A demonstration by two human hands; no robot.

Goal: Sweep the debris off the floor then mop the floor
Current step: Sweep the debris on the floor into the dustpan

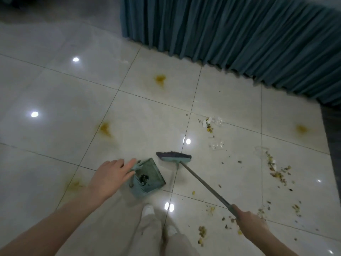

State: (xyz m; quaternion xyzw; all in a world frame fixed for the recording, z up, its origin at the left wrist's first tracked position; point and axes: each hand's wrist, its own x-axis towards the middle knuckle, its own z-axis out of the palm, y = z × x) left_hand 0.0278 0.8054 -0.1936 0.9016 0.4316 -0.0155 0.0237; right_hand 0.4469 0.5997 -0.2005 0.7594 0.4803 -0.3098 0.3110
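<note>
A teal dustpan [150, 177] stands on the glossy white tiled floor [73, 100] with a dark clump of dirt inside. My left hand [110, 177] hovers over its upright handle [136, 166], fingers straight and touching the handle's top. My right hand [248, 219] grips the long broom handle [204, 184]. The broom head [174, 156] rests on the floor just right of the dustpan's mouth. Yellow-brown debris [276, 171] lies scattered to the right, with white bits and clear scraps [209, 123] farther off and more crumbs [202, 231] near my feet.
Orange stains mark the tiles at the back [160, 79], the left [106, 128], the right [301, 128] and by my left arm [75, 185]. A teal pleated curtain [239, 34] hangs along the far right. A dark strip [334, 141] borders the floor at right. My shoes [148, 209] are below.
</note>
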